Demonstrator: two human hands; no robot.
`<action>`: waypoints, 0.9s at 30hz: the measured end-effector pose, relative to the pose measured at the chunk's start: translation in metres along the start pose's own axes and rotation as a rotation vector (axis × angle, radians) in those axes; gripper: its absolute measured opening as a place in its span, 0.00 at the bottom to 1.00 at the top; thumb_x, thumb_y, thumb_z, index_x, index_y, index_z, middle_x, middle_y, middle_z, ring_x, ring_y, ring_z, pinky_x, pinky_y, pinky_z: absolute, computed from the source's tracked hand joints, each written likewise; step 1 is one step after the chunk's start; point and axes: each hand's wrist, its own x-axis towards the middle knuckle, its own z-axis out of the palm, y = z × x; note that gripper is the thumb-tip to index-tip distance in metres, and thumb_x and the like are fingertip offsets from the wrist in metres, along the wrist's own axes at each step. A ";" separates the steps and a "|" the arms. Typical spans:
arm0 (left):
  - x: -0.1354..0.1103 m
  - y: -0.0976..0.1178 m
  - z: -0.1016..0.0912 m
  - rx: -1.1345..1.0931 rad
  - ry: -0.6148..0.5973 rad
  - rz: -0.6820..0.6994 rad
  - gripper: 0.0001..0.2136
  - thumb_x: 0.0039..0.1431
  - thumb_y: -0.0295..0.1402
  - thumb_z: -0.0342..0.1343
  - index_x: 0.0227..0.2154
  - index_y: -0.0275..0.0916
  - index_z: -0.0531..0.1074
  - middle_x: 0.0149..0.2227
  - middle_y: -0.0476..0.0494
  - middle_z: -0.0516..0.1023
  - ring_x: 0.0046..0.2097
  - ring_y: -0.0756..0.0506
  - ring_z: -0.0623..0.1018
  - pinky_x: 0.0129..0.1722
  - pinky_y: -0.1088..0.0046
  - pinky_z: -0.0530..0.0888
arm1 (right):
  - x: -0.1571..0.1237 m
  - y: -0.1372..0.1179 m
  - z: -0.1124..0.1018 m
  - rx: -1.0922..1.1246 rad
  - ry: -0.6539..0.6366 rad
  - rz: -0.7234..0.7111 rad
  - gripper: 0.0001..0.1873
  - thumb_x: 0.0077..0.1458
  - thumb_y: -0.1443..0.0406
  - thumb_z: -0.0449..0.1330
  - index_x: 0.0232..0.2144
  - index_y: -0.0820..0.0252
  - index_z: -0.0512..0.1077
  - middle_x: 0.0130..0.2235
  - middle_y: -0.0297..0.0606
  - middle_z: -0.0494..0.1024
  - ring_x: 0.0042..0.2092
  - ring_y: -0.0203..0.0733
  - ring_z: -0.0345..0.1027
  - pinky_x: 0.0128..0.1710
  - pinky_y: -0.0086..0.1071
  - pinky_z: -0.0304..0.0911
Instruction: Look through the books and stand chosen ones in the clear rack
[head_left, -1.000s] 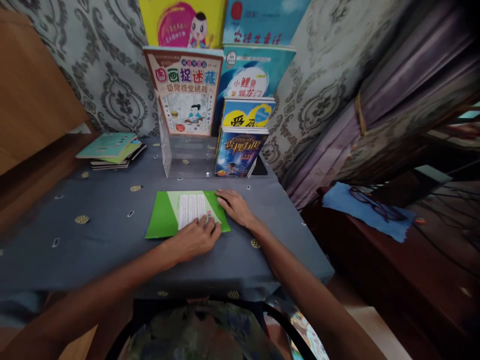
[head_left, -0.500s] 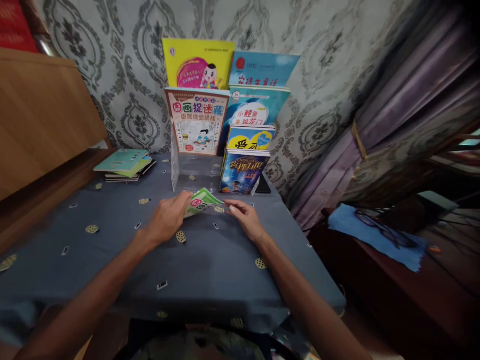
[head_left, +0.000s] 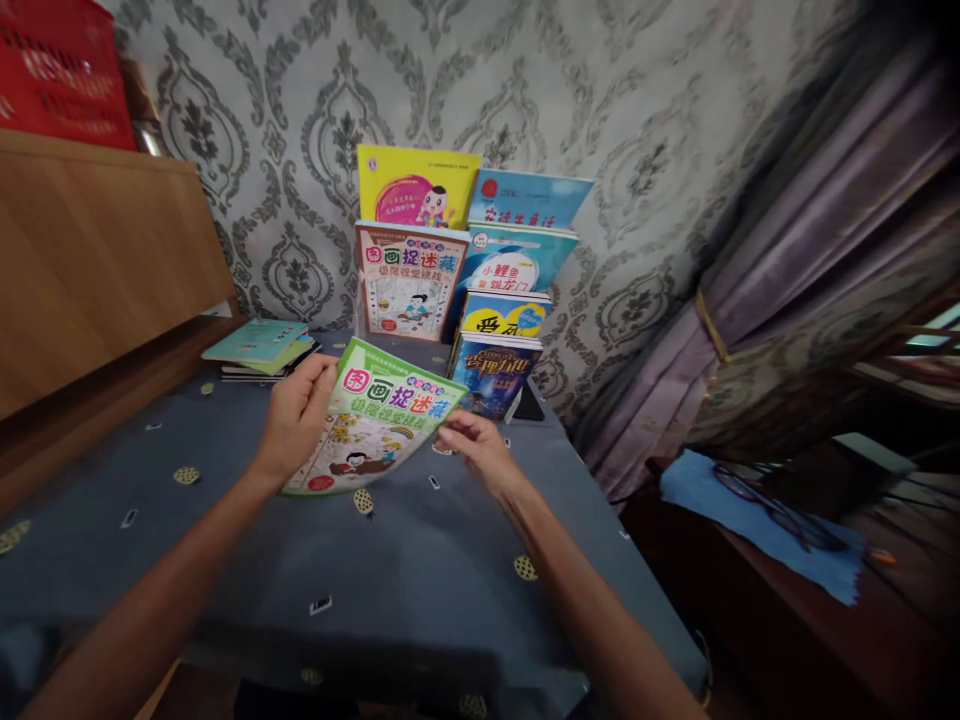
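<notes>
A thin green-bordered picture book (head_left: 379, 420) is held tilted over the table, its cover facing me. My left hand (head_left: 300, 410) is closed on its left edge, thumb toward the upper corner. At the right edge my right hand (head_left: 480, 450) pinches the book between thumb and fingers. Just behind it a clear display stand holds upright books: a brown-bordered picture book (head_left: 411, 285), a yellow book (head_left: 416, 185), and, to the right, several stepped blue and teal books, with a dark blue book (head_left: 495, 375) in front.
A short stack of books (head_left: 259, 345) lies at the back left beside a wooden cabinet (head_left: 105, 260) with a red basket (head_left: 67, 75) on top. To the right, glasses (head_left: 757, 500) rest on a blue cloth (head_left: 697, 490). A purple curtain (head_left: 765, 260) hangs by the wall.
The green picture book has been raised and tipped so its cover now faces me. My left hand has moved left and up with it. The camera view has tilted upward slightly.
</notes>
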 end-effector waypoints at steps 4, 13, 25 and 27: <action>0.000 -0.019 0.010 -0.315 0.051 -0.188 0.13 0.64 0.42 0.49 0.34 0.38 0.72 0.28 0.50 0.74 0.29 0.50 0.71 0.28 0.77 0.66 | -0.008 0.001 0.013 -0.194 -0.157 -0.019 0.17 0.47 0.51 0.69 0.30 0.58 0.78 0.28 0.32 0.77 0.26 0.32 0.63 0.28 0.28 0.63; -0.044 -0.118 0.054 -0.205 -0.288 -0.452 0.10 0.53 0.36 0.50 0.35 0.38 0.71 0.24 0.51 0.74 0.28 0.48 0.72 0.30 0.74 0.68 | -0.011 0.043 -0.005 -0.454 -0.117 0.182 0.20 0.47 0.49 0.66 0.31 0.60 0.71 0.20 0.29 0.73 0.17 0.31 0.60 0.16 0.26 0.56; -0.055 -0.142 0.062 0.429 -0.535 0.009 0.12 0.65 0.31 0.45 0.43 0.40 0.73 0.46 0.41 0.77 0.48 0.42 0.74 0.56 0.60 0.67 | -0.002 0.053 -0.012 -0.900 -0.125 0.091 0.13 0.54 0.56 0.62 0.25 0.58 0.69 0.20 0.29 0.71 0.22 0.36 0.65 0.20 0.26 0.56; -0.055 -0.144 0.065 0.462 -0.548 0.039 0.13 0.66 0.31 0.44 0.45 0.38 0.72 0.49 0.39 0.76 0.51 0.41 0.73 0.55 0.59 0.68 | -0.003 0.054 -0.015 -0.987 -0.065 0.057 0.15 0.51 0.53 0.65 0.24 0.56 0.70 0.19 0.30 0.71 0.23 0.37 0.65 0.21 0.28 0.54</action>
